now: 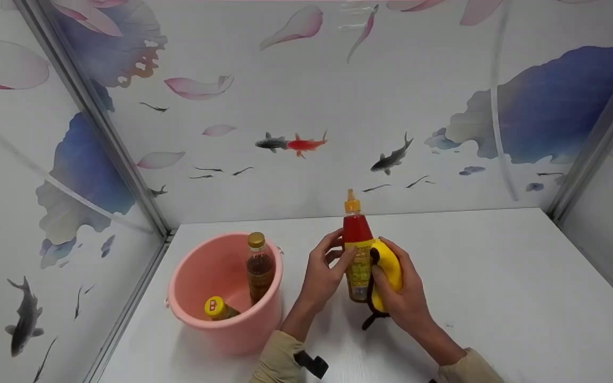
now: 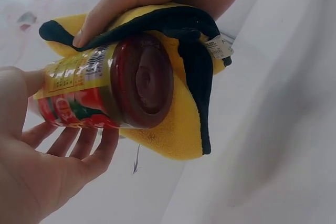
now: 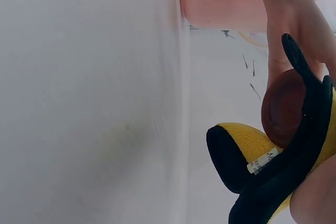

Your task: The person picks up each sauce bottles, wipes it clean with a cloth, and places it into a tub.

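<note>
A red squeeze bottle (image 1: 357,230) with a yellow nozzle cap and a yellow label stands upright between my hands, lifted off the table; it looks like a ketchup bottle. My left hand (image 1: 323,274) grips its left side, thumb in front and fingers behind, as the left wrist view also shows. On the other side my right hand (image 1: 410,295) holds a folded yellow cloth (image 1: 390,268) with dark edging against the bottle. From below, in the left wrist view, the cloth (image 2: 163,142) wraps partly round the bottle, and a white tag (image 2: 219,47) hangs from its edge.
Left of my hands stands a pink bucket (image 1: 237,340) on the white table (image 1: 498,298). Inside it are a dark bottle (image 1: 260,276) with a gold cap, leaning on the wall, and a yellow-capped container (image 1: 216,307). A printed wall panel (image 1: 434,96) rises behind the table.
</note>
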Demonstrator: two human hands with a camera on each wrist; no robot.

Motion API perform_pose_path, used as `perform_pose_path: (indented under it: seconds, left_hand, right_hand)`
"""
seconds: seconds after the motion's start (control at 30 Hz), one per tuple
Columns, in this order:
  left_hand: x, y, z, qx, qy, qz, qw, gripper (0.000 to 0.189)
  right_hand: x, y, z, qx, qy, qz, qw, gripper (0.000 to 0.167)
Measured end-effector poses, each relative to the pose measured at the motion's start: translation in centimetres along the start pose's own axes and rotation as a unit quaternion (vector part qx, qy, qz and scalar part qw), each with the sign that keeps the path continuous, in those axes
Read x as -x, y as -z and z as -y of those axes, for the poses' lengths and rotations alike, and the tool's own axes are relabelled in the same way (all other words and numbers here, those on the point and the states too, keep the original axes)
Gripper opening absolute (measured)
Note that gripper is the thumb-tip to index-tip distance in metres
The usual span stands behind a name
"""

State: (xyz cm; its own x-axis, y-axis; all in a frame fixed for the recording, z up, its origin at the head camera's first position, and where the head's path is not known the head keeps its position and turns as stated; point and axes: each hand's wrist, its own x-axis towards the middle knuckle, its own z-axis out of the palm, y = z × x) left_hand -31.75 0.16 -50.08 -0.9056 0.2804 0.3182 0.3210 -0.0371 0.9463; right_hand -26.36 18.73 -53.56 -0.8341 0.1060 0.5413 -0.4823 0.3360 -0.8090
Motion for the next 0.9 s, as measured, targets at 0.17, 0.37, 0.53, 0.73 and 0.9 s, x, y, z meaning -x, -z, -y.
perform_pose_path:
  seconds: [0.17,0.37,0.53,0.73,0.9]
  left_hand:
    - [0.04,0.01,0.07,-0.002,0.005,0.011,0.9999,0.053]
    - [0.1,0.03,0.13,-0.012,0.016,0.035,0.9992,0.051]
    - [0.28,-0.14,0.32,-0.025,0.026,0.052,0.998,0.055]
    - [0.36,-0.09,0.52,-0.018,0.032,0.079,0.9962,0.053]
    - [0.46,0.03,0.58,-0.043,0.043,0.101,0.993,0.051]
  right_hand:
    - [0.06,-0.04,-0.05,0.0,-0.001,0.0,1.0,0.063]
    - [0.03,0.08,-0.23,0.003,0.013,-0.002,0.9999,0.065]
    - [-0.01,0.12,-0.29,-0.004,0.001,-0.001,1.0,0.064]
    - [-0.07,0.31,-0.32,-0.003,0.009,-0.003,0.9999,0.064]
    - [-0.19,0.46,-0.42,0.001,0.02,-0.007,0.9998,0.065]
